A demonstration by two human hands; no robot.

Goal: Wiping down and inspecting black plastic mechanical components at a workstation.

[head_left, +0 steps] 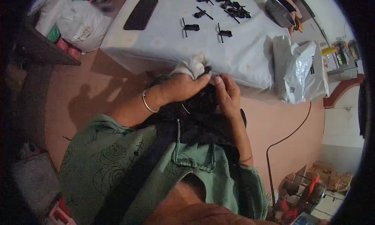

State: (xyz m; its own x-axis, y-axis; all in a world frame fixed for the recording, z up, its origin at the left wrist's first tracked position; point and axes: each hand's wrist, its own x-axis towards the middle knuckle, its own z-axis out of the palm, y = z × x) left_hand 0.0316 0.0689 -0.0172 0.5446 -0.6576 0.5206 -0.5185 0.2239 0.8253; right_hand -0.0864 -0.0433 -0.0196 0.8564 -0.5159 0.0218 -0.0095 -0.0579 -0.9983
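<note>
Just in front of the table's near edge, my left hand [180, 87] is closed on a white cloth [190, 67]. A small black part [207, 70] pokes out of the cloth by the fingertips; its kind is mostly hidden. Close by on the right, my right hand [228, 95] has its thumb and fingers drawn together in a pinch; what they hold, if anything, cannot be made out. Beyond the hands lie similar-looking black pieces with thin rods, among them one black piece [191, 27] and another black piece [224, 33].
More pieces form a heap [236, 11] on the white-covered table [164, 49]. A dark phone [141, 15] lies at left, a metal bowl [279, 12] at far right. A white plastic bag [299, 71] hangs over the right corner. A black cable [287, 137] runs to the floor.
</note>
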